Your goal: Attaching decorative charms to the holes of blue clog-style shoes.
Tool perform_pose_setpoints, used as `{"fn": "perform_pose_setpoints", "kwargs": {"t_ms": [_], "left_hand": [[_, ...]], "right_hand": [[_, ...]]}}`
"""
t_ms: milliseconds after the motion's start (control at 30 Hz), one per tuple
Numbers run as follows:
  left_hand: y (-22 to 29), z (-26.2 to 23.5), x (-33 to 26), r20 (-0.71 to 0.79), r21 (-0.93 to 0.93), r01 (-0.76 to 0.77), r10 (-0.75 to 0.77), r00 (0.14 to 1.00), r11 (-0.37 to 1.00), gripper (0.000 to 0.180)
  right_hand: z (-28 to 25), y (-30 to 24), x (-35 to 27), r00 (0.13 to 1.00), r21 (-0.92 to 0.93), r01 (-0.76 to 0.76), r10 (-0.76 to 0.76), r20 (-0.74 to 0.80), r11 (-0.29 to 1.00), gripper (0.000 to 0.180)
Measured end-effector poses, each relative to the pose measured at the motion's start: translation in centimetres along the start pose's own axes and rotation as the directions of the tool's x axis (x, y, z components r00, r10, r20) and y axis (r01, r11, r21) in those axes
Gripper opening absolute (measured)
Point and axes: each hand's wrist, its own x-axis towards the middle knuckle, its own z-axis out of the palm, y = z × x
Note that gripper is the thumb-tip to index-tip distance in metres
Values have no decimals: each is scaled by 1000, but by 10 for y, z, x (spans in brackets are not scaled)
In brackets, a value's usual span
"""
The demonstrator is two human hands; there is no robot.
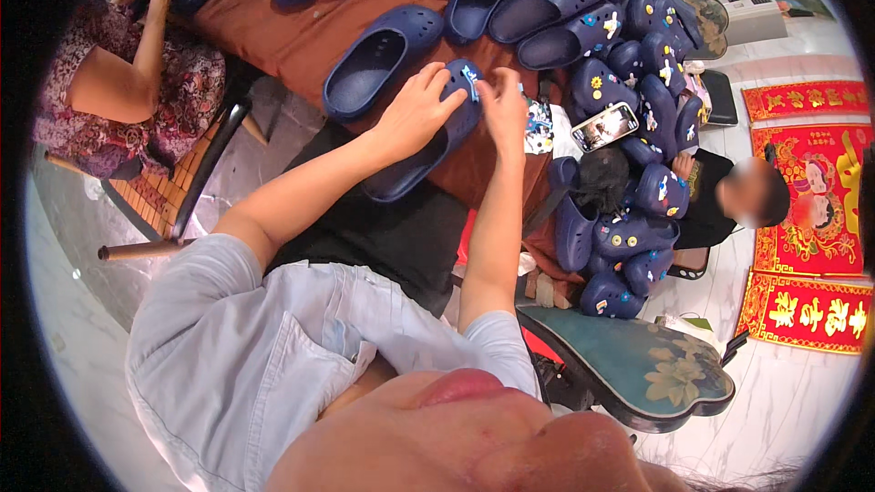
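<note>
While the left hand (415, 114) wraps over the upper of a navy clog (428, 141), fingers curled on its toe, the right hand (503, 107) pinches at a small pale charm (470, 78) on the top of that same clog, thumb and forefinger pressed together around it. The clog sits tilted at the near edge of the desk (301, 36), which is covered in brown cloth, its heel end hanging toward the person's lap.

To seat such a charm well, I judge that the left hand should brace the upper from behind so the foam does not give way, while the right pushes straight into the hole rather than at a slant; a slight twist would help the back of the stud pop through.

No box or bin shows. Another clog (378, 59) lies open side up just beyond the hands, nothing inside it. A heap of finished clogs (629, 64), each dotted with coloured charms, spills down the right side of the desk, and a phone (604, 126) rests on the heap. Across the desk, at the upper left, another person's arm (137, 55) reaches toward more clogs. Red banners (807, 219) lie on the floor at right
</note>
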Motion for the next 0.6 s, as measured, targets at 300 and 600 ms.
{"fn": "perform_pose_setpoints", "kwargs": {"t_ms": [300, 600], "left_hand": [[-3, 11, -3, 36, 129, -52, 48, 998, 990, 30], [1, 9, -7, 34, 132, -15, 11, 999, 991, 35]], "right_hand": [[16, 5, 8, 972, -427, 226, -176, 153, 876, 32], [27, 28, -4, 980, -445, 164, -196, -28, 881, 22]]}}
